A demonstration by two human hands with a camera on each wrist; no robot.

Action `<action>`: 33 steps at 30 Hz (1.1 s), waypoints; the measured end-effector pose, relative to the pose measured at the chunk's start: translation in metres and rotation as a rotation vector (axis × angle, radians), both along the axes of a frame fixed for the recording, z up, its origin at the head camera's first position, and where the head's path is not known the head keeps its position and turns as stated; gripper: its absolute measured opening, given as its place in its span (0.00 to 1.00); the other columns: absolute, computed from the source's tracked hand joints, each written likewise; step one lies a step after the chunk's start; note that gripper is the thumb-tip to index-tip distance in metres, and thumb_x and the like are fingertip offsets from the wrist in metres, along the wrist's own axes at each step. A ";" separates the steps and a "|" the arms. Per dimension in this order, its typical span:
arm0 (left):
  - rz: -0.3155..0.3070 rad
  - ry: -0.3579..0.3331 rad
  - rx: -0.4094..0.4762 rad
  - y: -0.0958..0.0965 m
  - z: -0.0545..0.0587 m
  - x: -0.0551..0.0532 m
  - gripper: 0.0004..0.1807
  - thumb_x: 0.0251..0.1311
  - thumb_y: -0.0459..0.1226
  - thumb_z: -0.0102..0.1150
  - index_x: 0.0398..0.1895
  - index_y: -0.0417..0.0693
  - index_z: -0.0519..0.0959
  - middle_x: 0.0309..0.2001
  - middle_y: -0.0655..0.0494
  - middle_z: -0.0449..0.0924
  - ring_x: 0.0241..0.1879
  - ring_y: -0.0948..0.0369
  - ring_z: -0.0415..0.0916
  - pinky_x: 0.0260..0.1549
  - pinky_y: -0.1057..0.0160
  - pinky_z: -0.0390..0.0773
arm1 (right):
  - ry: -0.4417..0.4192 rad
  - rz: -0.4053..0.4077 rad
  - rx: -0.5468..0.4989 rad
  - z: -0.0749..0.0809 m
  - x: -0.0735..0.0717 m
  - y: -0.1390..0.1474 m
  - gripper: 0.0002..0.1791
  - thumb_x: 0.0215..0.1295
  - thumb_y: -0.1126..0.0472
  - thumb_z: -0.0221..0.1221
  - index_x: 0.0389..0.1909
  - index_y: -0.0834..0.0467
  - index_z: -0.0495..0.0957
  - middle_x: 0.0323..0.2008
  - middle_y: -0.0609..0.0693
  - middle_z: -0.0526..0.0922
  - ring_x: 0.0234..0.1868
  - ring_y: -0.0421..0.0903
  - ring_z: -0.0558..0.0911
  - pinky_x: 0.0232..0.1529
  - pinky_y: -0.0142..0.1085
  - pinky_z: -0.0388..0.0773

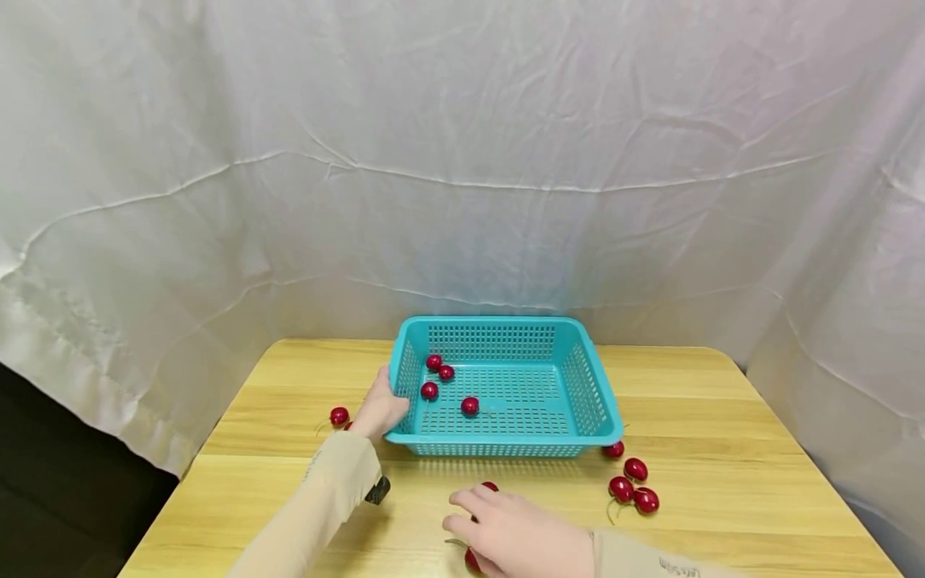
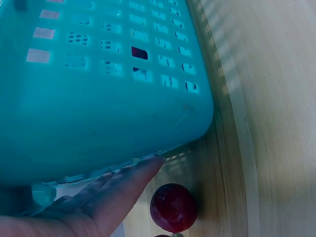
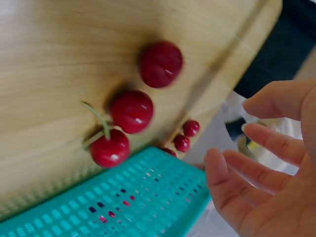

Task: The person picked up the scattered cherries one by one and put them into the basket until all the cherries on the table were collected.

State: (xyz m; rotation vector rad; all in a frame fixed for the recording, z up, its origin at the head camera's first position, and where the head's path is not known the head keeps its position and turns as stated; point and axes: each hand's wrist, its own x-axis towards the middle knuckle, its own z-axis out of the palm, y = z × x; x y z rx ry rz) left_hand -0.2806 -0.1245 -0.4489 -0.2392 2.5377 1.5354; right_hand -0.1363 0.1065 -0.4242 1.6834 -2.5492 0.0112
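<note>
A turquoise plastic basket point(image 1: 506, 440) with perforated walls stands on the table. Inside it lie several red cherries point(image 1: 470, 406), mostly toward the left. My left hand point(image 1: 379, 408) grips the basket's left side, thumb over the rim; in the left wrist view a cherry point(image 2: 173, 208) lies just beside that hand. Over the table in front of the basket, my right hand point(image 1: 516, 530) has its fingers spread and loosely bent, holding nothing. Below it are cherries, one point(image 1: 473, 560) partly hidden by the hand. The right wrist view shows three cherries point(image 3: 132, 111) near the basket wall, one with a green stem.
More cherries point(image 1: 621, 489) lie at the basket's front right corner, and a cherry point(image 1: 339, 416) sits left of it. The wooden table point(image 1: 723, 449) ends at a pale hanging cloth point(image 1: 462, 201) behind. A black strap piece point(image 1: 378, 490) shows under the left sleeve.
</note>
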 end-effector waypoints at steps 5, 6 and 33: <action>-0.004 -0.001 -0.008 0.000 0.000 0.000 0.41 0.62 0.24 0.51 0.77 0.47 0.48 0.74 0.38 0.61 0.70 0.39 0.64 0.66 0.32 0.67 | 0.121 0.066 0.024 -0.021 0.003 0.003 0.18 0.76 0.41 0.47 0.50 0.48 0.75 0.46 0.44 0.77 0.42 0.36 0.73 0.33 0.20 0.71; -0.004 -0.001 -0.006 0.001 0.001 0.000 0.41 0.62 0.24 0.51 0.77 0.47 0.48 0.74 0.38 0.61 0.70 0.39 0.64 0.66 0.32 0.67 | 0.155 0.075 0.013 -0.024 0.004 0.003 0.20 0.77 0.39 0.44 0.49 0.48 0.75 0.44 0.43 0.76 0.41 0.35 0.72 0.30 0.19 0.66; 0.002 -0.004 -0.006 0.000 0.001 0.000 0.43 0.61 0.23 0.49 0.79 0.48 0.47 0.74 0.38 0.61 0.71 0.39 0.63 0.67 0.32 0.67 | 0.420 0.131 -0.002 -0.053 0.001 0.002 0.12 0.71 0.42 0.55 0.40 0.44 0.79 0.29 0.39 0.70 0.27 0.35 0.63 0.23 0.21 0.48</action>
